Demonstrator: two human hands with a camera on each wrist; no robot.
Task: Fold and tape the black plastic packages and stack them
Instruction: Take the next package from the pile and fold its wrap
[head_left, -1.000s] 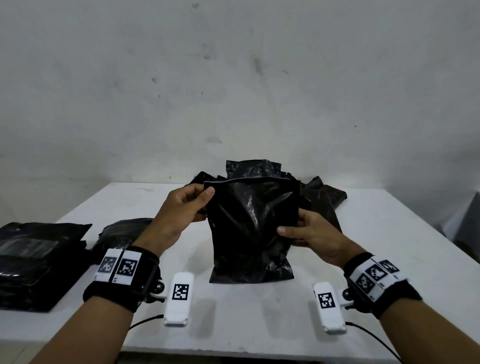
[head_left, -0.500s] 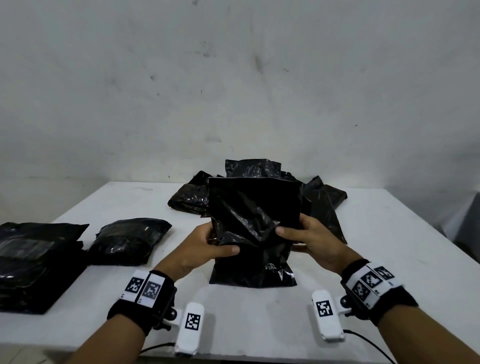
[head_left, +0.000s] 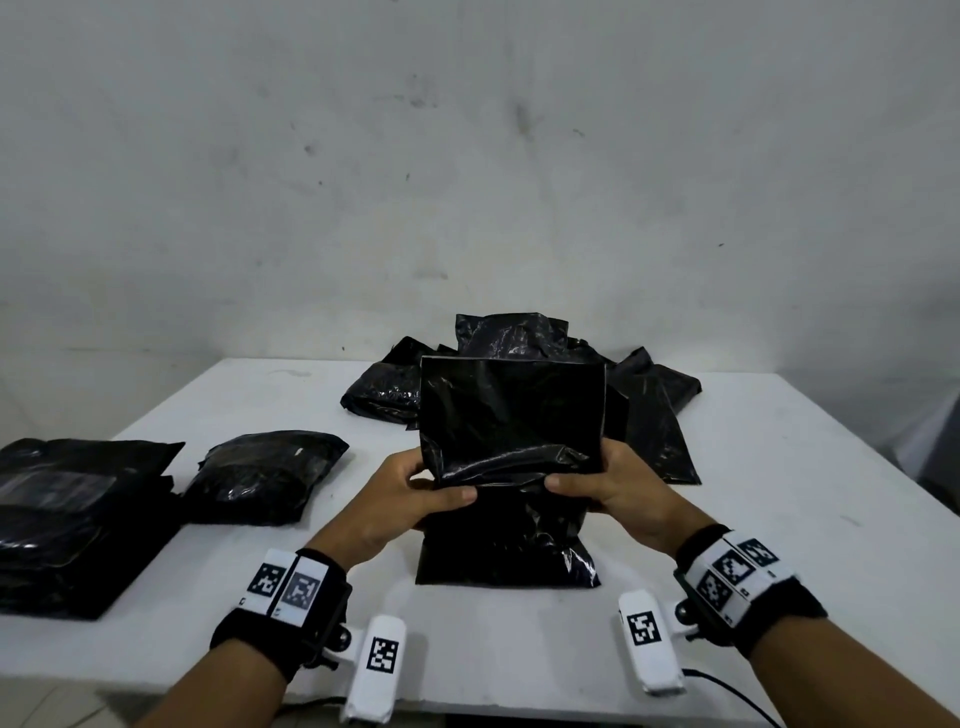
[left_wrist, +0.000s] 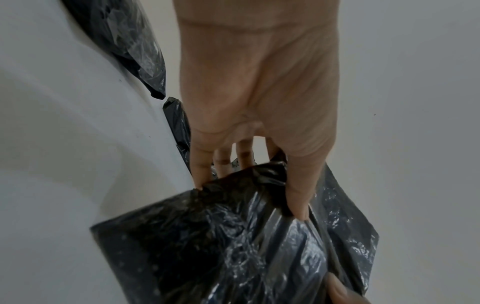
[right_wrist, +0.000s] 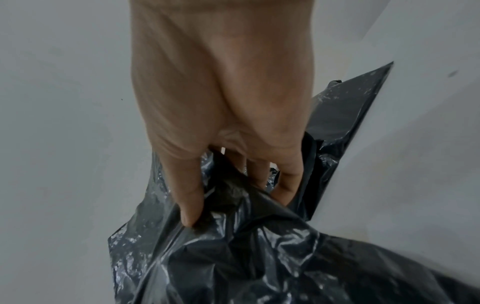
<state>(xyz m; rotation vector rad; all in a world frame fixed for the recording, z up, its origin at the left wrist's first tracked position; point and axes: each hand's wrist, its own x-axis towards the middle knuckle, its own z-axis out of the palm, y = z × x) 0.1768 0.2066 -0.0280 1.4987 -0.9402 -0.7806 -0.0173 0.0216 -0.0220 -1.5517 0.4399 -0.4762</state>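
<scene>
Hands meet at the middle of a black plastic package (head_left: 511, 431) that stands upright on a white table (head_left: 779, 519), near its front edge. The left hand (head_left: 400, 499) grasps the package's left side and the right hand (head_left: 618, 493) its right side — thumbs pressed on the near face, fingers curled behind. A crease runs across the plastic at thumb level.

Behind the package, toward the back of the table, lies a loose heap of black bags (head_left: 649, 405). To the left sits one folded bundle (head_left: 265, 473), and further left, at the table's edge, a stack of flat black packages (head_left: 72, 519).

Each wrist wears a black band with square printed markers, and a white camera unit hangs under each wrist.

The tabletop is matte white. Directly behind it rises a plain grey-white wall (head_left: 467, 156) — scuffed, with small dark spots.
</scene>
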